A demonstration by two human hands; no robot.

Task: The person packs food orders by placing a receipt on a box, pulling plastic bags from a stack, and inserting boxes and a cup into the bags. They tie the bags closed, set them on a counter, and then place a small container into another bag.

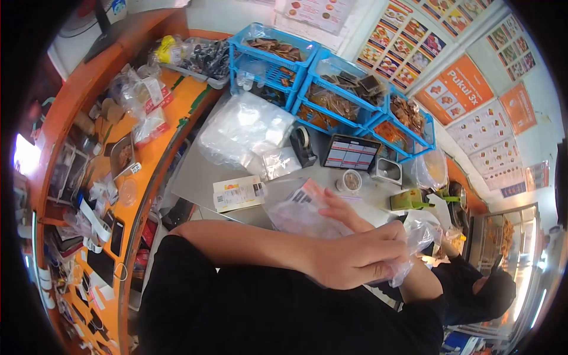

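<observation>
My forearms cross in front of my body. My left hand (364, 254) reaches over to the right, its fingers closed on crumpled clear plastic (421, 234) that looks like a bag. Passing beneath it, my right hand (343, 213) points left with its fingers stretched out. Those fingers are at the edge of a clear plastic bag (290, 213) with a printed label inside or behind it. Left of this bag lie printed paper slips (238, 194). A small lidded tub (350, 181) sits just beyond my right hand.
A tablet (351, 152), a tape dispenser (303, 147) and a stack of clear bags (245, 127) stand on the grey table. Blue baskets (275, 56) of packed food line the wall. A cluttered orange counter (157, 142) runs along the left. Another person (479, 290) is at the right.
</observation>
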